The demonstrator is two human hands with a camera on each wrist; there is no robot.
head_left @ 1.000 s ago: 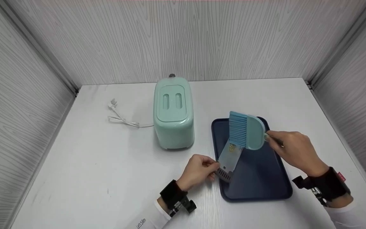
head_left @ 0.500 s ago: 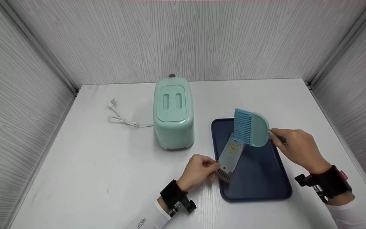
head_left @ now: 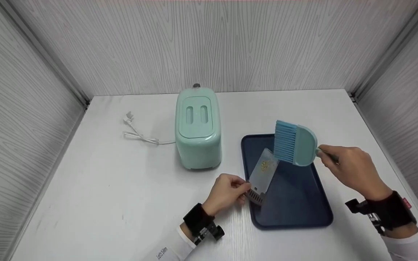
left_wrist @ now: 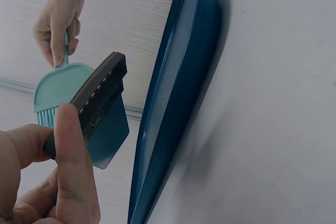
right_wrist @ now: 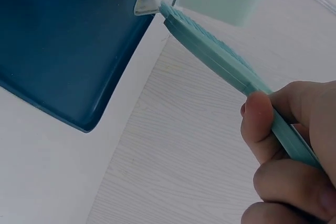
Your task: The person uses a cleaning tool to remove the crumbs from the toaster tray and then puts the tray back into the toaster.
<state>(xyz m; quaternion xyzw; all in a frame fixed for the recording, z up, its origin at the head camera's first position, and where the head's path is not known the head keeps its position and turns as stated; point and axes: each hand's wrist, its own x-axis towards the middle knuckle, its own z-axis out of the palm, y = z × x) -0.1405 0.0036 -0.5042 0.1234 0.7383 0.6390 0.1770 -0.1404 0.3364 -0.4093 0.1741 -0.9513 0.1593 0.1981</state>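
My left hand [head_left: 227,193] pinches the dark slotted end of a toaster crumb tray [head_left: 261,179] between thumb and fingers. The crumb tray is held tilted above a dark blue tray [head_left: 296,206], with yellowish crumbs [head_left: 264,166] on its pale surface. In my right hand [head_left: 356,168] is the handle of a small mint-green brush [head_left: 305,145]. Its blue bristles [head_left: 285,141] overlap the crumb tray's far corner in the head view. From the right wrist, the brush [right_wrist: 210,53] shows edge-on, bristle tips right at the crumb tray's edge [right_wrist: 149,10].
A mint-green toaster [head_left: 200,123] with a lid on top stands left of the blue tray. Its white cord [head_left: 140,137] and plug lie to the left on the white table [head_left: 85,192]. Grey wood-grain panels [head_left: 209,43] enclose the table at the back and sides.
The brush has moved right and slightly away with my right hand, uncovering more of the crumb tray's far end and the crumbs. My left hand stays nearly still.
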